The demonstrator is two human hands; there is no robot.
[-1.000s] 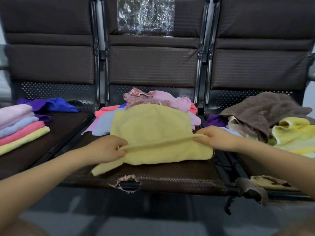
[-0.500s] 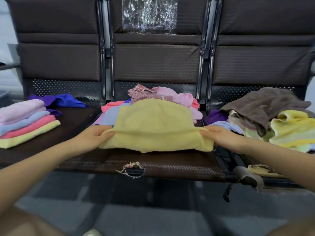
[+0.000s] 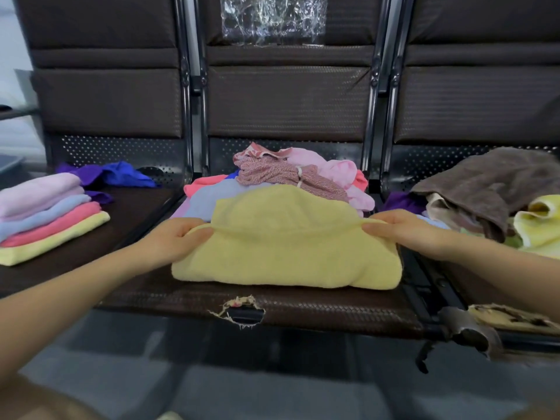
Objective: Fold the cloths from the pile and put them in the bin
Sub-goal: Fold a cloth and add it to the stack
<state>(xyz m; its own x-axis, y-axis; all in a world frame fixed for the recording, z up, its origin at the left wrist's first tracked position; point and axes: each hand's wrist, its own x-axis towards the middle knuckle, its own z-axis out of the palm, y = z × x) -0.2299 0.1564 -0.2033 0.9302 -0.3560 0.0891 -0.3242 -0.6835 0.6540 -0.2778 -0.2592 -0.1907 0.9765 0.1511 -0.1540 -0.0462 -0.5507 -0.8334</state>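
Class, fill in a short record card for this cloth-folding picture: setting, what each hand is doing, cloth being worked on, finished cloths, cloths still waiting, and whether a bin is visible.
setting: row of dark seats
left hand: grips the left end of the yellow cloth
right hand: grips its right end
yellow cloth: lies folded over on the middle seat
finished cloths: folded stack on the left seat
waiting cloths: loose pile behind the yellow cloth; brown towel and others on the right seat
bin: none in view
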